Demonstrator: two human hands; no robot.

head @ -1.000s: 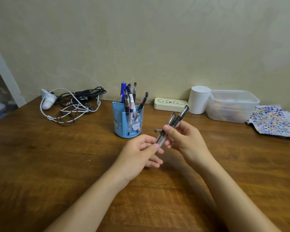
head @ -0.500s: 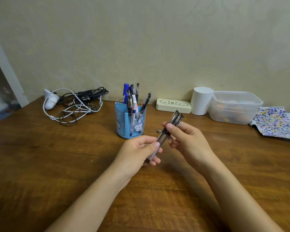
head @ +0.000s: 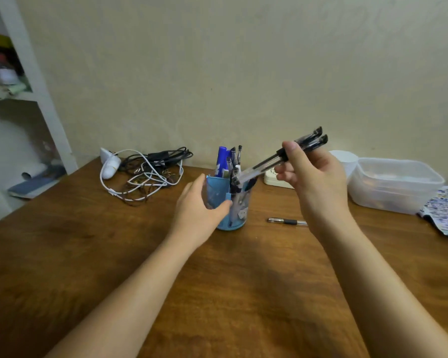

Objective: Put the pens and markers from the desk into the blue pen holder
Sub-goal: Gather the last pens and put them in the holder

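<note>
The blue pen holder [head: 221,188] stands mid-desk with several pens and a blue marker [head: 222,158] upright in it. My left hand [head: 198,206] wraps around the holder's left side. My right hand [head: 312,174] pinches two clear pens with black caps [head: 282,155], held slanted; their lower tips are at the holder's rim, the caps point up and right. One more pen [head: 286,221] lies flat on the desk just right of the holder, partly behind my right wrist.
A tangle of black and white cables [head: 145,174] with a white charger lies at back left. A clear plastic box [head: 393,186], a white cup [head: 344,158], a cream case [head: 277,180] and a patterned sheet [head: 445,210] sit at back right. A white shelf [head: 36,99] stands left.
My left hand let go of the pens and moved to grip the holder. My right hand lifted the two pens and brought their tips to the holder's rim. The camera moved closer.
</note>
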